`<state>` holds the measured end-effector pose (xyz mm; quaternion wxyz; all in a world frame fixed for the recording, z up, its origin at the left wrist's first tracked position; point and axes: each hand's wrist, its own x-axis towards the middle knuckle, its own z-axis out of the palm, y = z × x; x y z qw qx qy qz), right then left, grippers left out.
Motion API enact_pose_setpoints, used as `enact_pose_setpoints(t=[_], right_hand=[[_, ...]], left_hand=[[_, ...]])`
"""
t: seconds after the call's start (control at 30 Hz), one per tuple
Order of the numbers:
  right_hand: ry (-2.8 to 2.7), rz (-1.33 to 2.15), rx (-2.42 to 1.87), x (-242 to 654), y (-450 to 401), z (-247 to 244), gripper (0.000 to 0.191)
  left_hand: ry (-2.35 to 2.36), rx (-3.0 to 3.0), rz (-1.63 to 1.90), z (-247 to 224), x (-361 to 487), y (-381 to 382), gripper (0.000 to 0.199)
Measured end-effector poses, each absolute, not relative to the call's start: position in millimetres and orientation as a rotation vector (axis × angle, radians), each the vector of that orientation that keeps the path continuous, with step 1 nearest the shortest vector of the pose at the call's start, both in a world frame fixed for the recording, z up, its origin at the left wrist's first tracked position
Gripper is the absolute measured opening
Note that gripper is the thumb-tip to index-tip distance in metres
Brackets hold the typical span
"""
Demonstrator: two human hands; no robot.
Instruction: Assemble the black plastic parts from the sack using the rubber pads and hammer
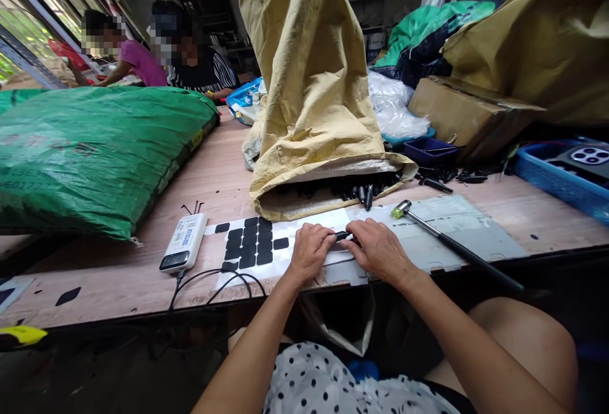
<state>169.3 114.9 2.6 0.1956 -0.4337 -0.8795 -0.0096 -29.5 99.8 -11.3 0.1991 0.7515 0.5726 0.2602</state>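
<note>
Between my hands, just above the pale board (457,236), lies a small black cylindrical piece (341,236). My left hand (311,249) pinches its left end, fingers pressed together. The fingers of my right hand (378,248) are closed round its right end. Left of my hands a sheet carries rows of black square pads (248,246). Straight ahead, a tan sack (318,84) lies with its mouth open toward me, and black pieces (366,193) spill at its lip. A hammer (447,239) with a black handle rests on the board to the right.
A white power bank (184,243) with a black cable sits left of the pads. A large green sack (95,154) fills the left side. At the right are a cardboard box (466,113) and a blue basket (561,179). Two people sit at the back left.
</note>
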Motion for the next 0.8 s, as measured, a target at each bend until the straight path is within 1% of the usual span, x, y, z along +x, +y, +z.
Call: enact_pose_setpoints(t=[0.23,0.53,0.8], right_hand=[[-2.438,0.194,-1.131,171,120,-4,0.015],[-2.299,0.414,-1.03,166,122,-12,0.018],[-2.149,0.584,-1.08,166,120,-13,0.013]], left_hand=[[1.606,2.167,0.656,-13,-29,101,0.027],[1.592,2.185,0.633,-12,-29,100,0.022],[1.588,2.153,0.68,-11,-30,99,0.023]])
